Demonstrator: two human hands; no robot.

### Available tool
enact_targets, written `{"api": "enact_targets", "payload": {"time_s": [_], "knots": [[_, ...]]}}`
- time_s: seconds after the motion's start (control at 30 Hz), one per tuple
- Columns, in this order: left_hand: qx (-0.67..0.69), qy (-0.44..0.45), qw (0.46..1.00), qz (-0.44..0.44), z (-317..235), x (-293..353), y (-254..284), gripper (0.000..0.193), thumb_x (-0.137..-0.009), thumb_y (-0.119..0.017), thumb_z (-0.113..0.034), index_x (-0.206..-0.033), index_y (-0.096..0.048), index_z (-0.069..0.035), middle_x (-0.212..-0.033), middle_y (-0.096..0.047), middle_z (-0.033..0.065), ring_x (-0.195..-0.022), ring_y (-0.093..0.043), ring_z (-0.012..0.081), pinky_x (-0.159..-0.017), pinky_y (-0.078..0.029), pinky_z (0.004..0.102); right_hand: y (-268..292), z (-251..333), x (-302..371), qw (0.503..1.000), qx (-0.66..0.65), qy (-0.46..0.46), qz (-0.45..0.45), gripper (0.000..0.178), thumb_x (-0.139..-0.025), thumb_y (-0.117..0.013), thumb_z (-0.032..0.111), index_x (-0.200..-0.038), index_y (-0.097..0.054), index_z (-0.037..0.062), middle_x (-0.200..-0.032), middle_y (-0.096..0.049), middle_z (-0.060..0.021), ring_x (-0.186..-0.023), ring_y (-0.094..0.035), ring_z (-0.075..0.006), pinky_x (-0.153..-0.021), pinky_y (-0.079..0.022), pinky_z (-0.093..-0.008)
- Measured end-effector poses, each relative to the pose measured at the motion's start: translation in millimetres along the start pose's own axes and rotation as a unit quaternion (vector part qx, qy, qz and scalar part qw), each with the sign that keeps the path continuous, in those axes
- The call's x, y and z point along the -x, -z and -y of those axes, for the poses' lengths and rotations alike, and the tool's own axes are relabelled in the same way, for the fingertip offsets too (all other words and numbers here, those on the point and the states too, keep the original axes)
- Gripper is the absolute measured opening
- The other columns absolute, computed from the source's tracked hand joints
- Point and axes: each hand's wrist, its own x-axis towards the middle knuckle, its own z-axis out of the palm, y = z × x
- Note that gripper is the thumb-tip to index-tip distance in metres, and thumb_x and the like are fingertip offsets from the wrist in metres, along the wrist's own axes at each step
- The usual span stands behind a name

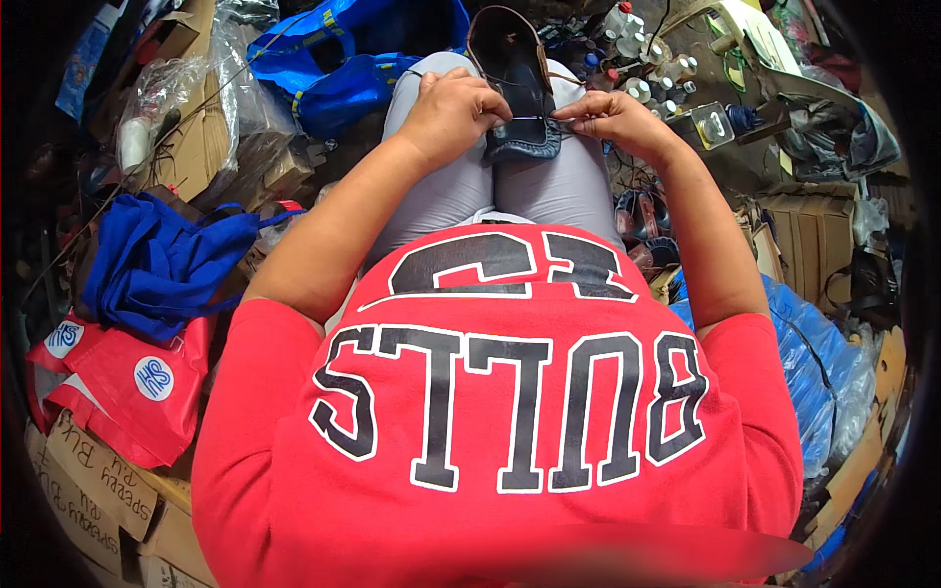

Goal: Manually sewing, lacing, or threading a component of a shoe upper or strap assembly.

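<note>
A dark shoe (pixel 521 137) with a brown edge around its opening lies across my thighs, its toe end toward me and its opening away. At its left edge is my left hand (pixel 456 110), thumb and fingers pinched together. On the opposite edge my right hand (pixel 619 120) is also closed in a pinch, thumb against forefinger. A thin pale strand (pixel 527 119) runs across the shoe between the two hands. Whether it is thread or a needle, I cannot tell. What sits inside either pinch is too small to make out.
Beyond my left knee lies a large blue bag (pixel 343 59). Several small bottles (pixel 657 73) stand at the far right. Left of me are a dark blue cloth bag (pixel 157 265), a red plastic bag (pixel 137 382) and cardboard boxes (pixel 98 480). Blue plastic sheeting (pixel 809 353) lies to the right.
</note>
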Motion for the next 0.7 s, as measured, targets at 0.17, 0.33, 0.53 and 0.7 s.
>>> {"api": "enact_targets", "payload": {"time_s": [0.17,0.33,0.53,0.7], "knots": [[0.062,0.024,0.996,0.054,-7,-16,-11,0.007,-0.073,-0.071,-0.016,-0.08,-0.07,-0.016,-0.081,-0.065,-0.0045,-0.087,-0.054,0.0174,-0.083,-0.032,0.0368,-3,4,-4,0.999,-0.027,-0.032,0.008,0.027,-0.082,-0.064,0.003,-0.109,-0.066,0.0037,-0.1,-0.064,-0.0016,-0.093,-0.057,-0.01,-0.085,-0.043,-0.0225],[0.15,0.107,0.982,0.038,-9,-15,-8,0.011,-0.071,-0.073,-0.019,-0.082,-0.071,-0.016,-0.075,-0.065,-0.003,-0.083,-0.054,0.0169,-0.082,-0.032,0.0368,-3,-5,0,0.996,-0.08,-0.033,-0.002,0.026,-0.082,-0.065,0.006,-0.108,-0.067,0.0062,-0.09,-0.064,0.0025,-0.078,-0.053,-0.0033,-0.073,-0.044,-0.0189],[0.088,0.133,0.986,0.05,-21,-17,-13,0.016,-0.068,-0.076,-0.022,-0.082,-0.069,-0.017,-0.074,-0.065,-0.0025,-0.08,-0.056,0.0183,-0.081,-0.032,0.0373,-12,3,3,0.997,-0.053,-0.026,-0.045,0.027,-0.081,-0.067,0.008,-0.108,-0.067,0.0069,-0.078,-0.059,0.0053,-0.071,-0.049,-0.0025,-0.064,-0.04,-0.0181],[0.091,0.161,0.98,0.073,-24,-23,-20,0.02,-0.066,-0.075,-0.023,-0.082,-0.066,-0.015,-0.076,-0.066,-0.002,-0.086,-0.058,0.0186,-0.082,-0.032,0.0381,-19,7,-1,0.996,-0.043,-0.046,-0.069,0.018,-0.081,-0.065,0.004,-0.099,-0.066,0.0009,-0.085,-0.063,0.0024,-0.077,-0.055,-0.0045,-0.072,-0.045,-0.0195]]}}
